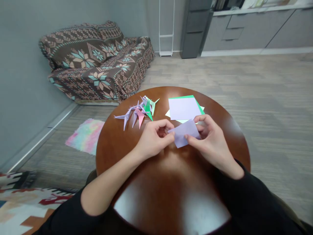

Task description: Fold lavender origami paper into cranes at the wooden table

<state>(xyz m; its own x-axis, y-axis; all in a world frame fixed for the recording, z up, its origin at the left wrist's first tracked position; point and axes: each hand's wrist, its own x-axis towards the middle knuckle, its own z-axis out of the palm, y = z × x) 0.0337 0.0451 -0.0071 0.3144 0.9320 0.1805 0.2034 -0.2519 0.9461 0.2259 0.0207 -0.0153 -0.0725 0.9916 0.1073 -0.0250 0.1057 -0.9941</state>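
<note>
A small piece of folded purple origami paper (pixel 181 134) is held up over the round table, tilted, between my two hands. My left hand (pixel 157 137) pinches its left corner between thumb and fingers. On the other side, my right hand (pixel 207 138) grips the right part, thumb on the near face and fingers behind the far edge. Just beyond the paper lies a loose stack of square sheets (pixel 183 108), purple on top with green and pale ones sticking out. Several folded paper cranes (pixel 139 112) in purple, pink and green lie in a cluster beyond my left hand.
The round brown wooden table (pixel 171 182) has a glossy top. A sofa (pixel 97 62) under a patterned cover stands beyond it on the left. A pastel fluffy rug (pixel 85 135) lies on the floor at left. Grey cabinets (pixel 256 31) line the back right.
</note>
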